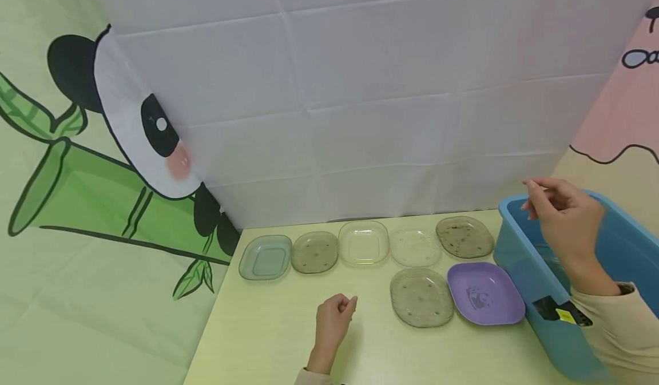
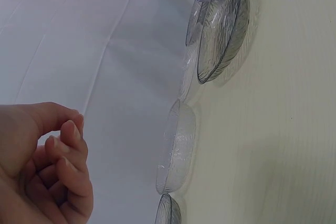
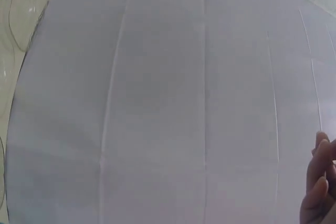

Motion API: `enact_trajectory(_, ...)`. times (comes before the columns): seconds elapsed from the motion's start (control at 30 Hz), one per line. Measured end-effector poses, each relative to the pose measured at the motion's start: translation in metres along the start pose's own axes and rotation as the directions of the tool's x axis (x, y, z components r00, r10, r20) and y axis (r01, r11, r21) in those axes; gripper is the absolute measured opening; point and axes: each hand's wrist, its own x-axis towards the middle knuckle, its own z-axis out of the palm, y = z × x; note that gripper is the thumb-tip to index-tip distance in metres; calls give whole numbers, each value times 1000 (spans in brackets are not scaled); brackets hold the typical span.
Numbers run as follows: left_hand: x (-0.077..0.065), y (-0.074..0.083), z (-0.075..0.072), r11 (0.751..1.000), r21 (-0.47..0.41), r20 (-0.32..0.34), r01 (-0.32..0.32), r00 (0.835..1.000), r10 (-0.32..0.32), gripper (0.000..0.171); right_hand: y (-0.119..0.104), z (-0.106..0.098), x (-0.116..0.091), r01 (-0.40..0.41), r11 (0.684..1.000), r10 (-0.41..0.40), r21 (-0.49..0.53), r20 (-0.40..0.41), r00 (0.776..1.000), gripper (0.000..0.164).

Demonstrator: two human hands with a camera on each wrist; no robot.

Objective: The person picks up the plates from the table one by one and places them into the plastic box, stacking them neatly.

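My left hand (image 1: 333, 319) hovers over the near middle of the table, fingers loosely curled and holding nothing. In the left wrist view, its thumb rests close to the bent fingers (image 2: 73, 174). My right hand (image 1: 574, 230) is raised over the near rim of a blue plastic bin (image 1: 535, 276), its loosely bent fingers empty. A purple square plate (image 1: 486, 294) with a panda print lies beside the bin. Left of it is a grey translucent plate (image 1: 421, 297). Inside the bin, partly hidden by my right hand, something clear shows.
Along the back edge stand a bluish-green dish (image 1: 265, 257), a grey plate (image 1: 314, 252), a clear yellowish-rimmed dish (image 1: 364, 242), a clear plate (image 1: 415, 247) and a dark grey plate (image 1: 465, 237). Behind them hangs a white cloth (image 1: 360, 116). A black latch (image 1: 561, 310) sits on the bin's side.
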Motion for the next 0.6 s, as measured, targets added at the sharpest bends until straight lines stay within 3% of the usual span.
enact_trajectory(0.4,-1,1,6,1000,-9,8,-11,1000,11,25,22,27,-55,-106,991,102,81,48,994,12)
enact_trajectory(0.57,0,2,9,1000,-18,23,6,1000,-6,25,40,40,-81,-175,982,168,69,90,982,16)
enact_trajectory(0.6,0,2,9,1000,-22,28,10,1000,-9,25,50,43,-86,-158,980,148,118,90,985,15)
